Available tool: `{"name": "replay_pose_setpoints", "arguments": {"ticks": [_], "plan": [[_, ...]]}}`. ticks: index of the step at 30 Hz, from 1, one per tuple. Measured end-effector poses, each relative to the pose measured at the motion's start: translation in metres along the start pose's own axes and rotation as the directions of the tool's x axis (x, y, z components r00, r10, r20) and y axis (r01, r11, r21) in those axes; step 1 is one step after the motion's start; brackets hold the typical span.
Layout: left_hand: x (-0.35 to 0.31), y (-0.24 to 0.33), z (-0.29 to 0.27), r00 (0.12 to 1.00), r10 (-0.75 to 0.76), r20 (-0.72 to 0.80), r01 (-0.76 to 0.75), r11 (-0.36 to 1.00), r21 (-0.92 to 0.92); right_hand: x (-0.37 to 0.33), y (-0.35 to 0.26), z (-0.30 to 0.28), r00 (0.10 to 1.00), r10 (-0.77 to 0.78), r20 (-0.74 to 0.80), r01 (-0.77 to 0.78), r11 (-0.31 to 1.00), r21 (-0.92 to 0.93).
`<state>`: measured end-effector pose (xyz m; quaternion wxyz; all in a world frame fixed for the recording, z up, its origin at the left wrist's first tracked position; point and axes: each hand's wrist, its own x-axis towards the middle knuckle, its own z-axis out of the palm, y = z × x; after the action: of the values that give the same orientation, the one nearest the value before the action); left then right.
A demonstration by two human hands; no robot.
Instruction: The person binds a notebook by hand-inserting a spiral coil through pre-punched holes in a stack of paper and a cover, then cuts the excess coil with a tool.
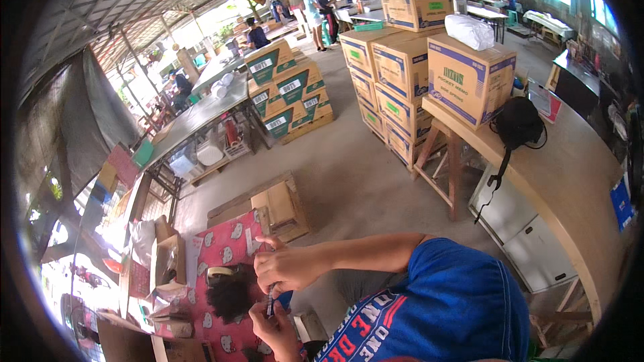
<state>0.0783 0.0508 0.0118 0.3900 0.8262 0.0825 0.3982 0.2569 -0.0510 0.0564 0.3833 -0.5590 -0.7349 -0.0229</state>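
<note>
My right hand (285, 269) is closed, with its fingertips down on a small narrow dark-and-pale piece (271, 300). My left hand (275, 330) pinches the lower end of the same piece. Its kind is too small to make out. Just left of both hands lies a fuzzy black bundle (228, 300) on a table with a pink patterned cover (208, 298). A roll of tape (220, 271) sits against the bundle's far side. Something blue (284, 299), partly hidden, shows beside my fingers.
Open cardboard boxes (168, 261) line the table's left side. Beyond it, a flattened carton (276, 206) lies low. Stacked cartons (399, 87) stand farther off, near a curved wooden counter (563, 181) with a black cap (520, 124). Several people work in the distance.
</note>
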Motion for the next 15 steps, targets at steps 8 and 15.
{"name": "replay_pose_setpoints", "arguments": {"ticks": [8, 15], "plan": [[0.014, -0.009, 0.044, 0.997, 0.026, 0.067, -0.026, 1.0, -0.002, -0.038, 0.019, -0.029, 0.997, 0.052, -0.063, -0.053, 0.999, -0.007], [0.02, 0.019, 0.073, 0.979, 0.12, 0.166, -0.142, 0.981, 0.132, -0.081, 0.022, -0.048, 0.986, 0.161, -0.053, -0.16, 0.987, 0.012]]}}
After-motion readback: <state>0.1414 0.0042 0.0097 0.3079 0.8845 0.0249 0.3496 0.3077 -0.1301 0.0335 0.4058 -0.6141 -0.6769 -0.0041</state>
